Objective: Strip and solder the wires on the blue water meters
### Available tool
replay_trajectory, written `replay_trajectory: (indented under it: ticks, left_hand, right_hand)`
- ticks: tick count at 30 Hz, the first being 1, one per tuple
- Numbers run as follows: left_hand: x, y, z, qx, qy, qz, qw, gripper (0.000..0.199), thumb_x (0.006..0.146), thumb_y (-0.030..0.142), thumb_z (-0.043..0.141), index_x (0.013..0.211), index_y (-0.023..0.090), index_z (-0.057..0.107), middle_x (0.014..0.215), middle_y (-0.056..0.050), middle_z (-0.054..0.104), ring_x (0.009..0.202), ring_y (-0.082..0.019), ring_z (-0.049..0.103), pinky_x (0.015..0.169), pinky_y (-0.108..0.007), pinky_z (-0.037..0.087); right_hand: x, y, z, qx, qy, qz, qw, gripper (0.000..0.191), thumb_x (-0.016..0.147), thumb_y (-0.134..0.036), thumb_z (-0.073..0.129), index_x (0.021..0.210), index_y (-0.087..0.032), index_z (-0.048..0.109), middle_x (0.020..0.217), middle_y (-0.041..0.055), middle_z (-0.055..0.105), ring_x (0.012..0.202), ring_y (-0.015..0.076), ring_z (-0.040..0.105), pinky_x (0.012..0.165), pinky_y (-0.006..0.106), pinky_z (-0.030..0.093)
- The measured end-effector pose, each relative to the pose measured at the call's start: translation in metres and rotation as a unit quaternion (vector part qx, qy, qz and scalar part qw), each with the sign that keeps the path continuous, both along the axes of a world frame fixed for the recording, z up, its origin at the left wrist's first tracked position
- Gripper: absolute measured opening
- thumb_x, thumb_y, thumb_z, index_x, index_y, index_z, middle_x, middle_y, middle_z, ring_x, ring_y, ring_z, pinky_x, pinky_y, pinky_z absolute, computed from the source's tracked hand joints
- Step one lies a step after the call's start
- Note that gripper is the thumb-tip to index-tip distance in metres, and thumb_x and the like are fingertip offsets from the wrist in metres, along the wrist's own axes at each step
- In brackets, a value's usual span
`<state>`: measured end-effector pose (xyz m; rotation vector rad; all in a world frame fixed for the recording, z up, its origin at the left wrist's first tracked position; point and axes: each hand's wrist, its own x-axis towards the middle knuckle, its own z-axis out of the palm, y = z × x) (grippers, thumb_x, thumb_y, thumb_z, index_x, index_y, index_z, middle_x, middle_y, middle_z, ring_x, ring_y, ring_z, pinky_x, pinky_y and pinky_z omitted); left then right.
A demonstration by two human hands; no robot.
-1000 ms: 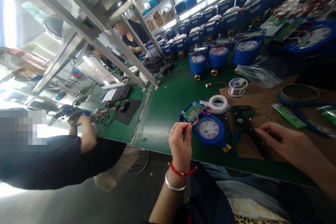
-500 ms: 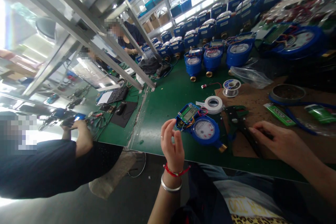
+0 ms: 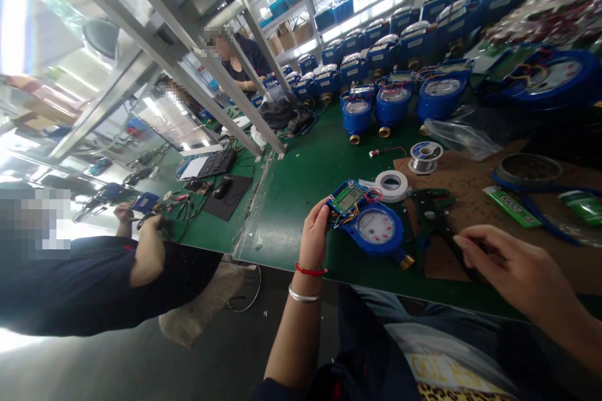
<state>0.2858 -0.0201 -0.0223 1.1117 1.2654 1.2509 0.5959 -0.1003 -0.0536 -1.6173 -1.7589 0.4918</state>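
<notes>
A blue water meter (image 3: pixel 376 227) with a round white dial and a brass end lies on the green bench. Its raised box holds a green circuit board with a small display (image 3: pixel 348 200) and coloured wires. My left hand (image 3: pixel 315 235), with a red cord and a silver bangle at the wrist, grips the left edge of that box. My right hand (image 3: pixel 515 266) is closed in a pinch by the handle of a dark green-and-black hand tool (image 3: pixel 433 216), probably pliers; what its fingers hold, if anything, is hidden.
Behind the meter are a white tape roll (image 3: pixel 392 186), a solder spool (image 3: pixel 426 158) and a small connector (image 3: pixel 375 153). A green battery pack (image 3: pixel 512 207) lies on brown board. Several blue meters (image 3: pixel 356 114) line the back. At left, a co-worker's hand (image 3: pixel 149 225) works near a mouse (image 3: pixel 222 187).
My left hand has moved from raised, curled fingers beside the meter to a grip on its box edge. My right hand stays by the tool. The whole view has shifted slightly.
</notes>
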Motion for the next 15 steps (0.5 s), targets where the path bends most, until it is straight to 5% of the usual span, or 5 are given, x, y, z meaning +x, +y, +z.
replay_trajectory:
  ticks: [3,6,11,15]
  left_hand:
    - [0.0,-0.001,-0.001,-0.008,-0.01,0.013,1.0,0.041,0.089,0.042,0.056,0.119,0.016,0.066,0.118,-0.01,0.069,0.109,-0.023,0.064,0.096,-0.036,0.05]
    - [-0.001,-0.007,0.001,0.008,0.066,0.062,0.996,0.041,0.092,0.042,0.049,0.117,0.014,0.067,0.114,-0.012,0.07,0.105,-0.023,0.066,0.091,-0.035,0.053]
    - [-0.012,-0.027,-0.002,0.04,0.169,0.131,0.976,0.04,0.094,0.032,0.045,0.124,0.01,0.06,0.127,-0.019,0.062,0.12,-0.027,0.057,0.101,-0.039,0.046]
    - [-0.018,-0.049,-0.019,0.109,0.405,0.202,0.885,0.045,0.089,0.026,0.052,0.132,0.012,0.052,0.135,-0.022,0.054,0.131,-0.034,0.047,0.108,-0.051,0.039]
  right_hand:
    - [-0.034,-0.005,0.017,0.06,0.043,0.093,0.993,0.024,0.094,-0.032,0.052,0.116,-0.025,0.057,0.098,0.0034,0.065,0.087,0.0136,0.065,0.08,0.024,0.051]
    - [-0.069,-0.006,0.033,0.086,0.04,0.184,0.978,0.046,0.095,-0.023,0.049,0.14,-0.025,0.041,0.123,0.0076,0.056,0.109,0.0153,0.058,0.095,0.028,0.049]
    - [-0.103,0.007,0.048,0.07,0.023,0.193,0.978,0.049,0.095,-0.019,0.042,0.144,-0.021,0.038,0.125,0.011,0.052,0.118,0.019,0.052,0.103,0.036,0.048]
    - [-0.11,0.031,0.052,0.073,0.038,0.182,0.98,0.047,0.094,-0.016,0.038,0.141,-0.018,0.044,0.127,0.0128,0.051,0.122,0.0206,0.049,0.109,0.041,0.044]
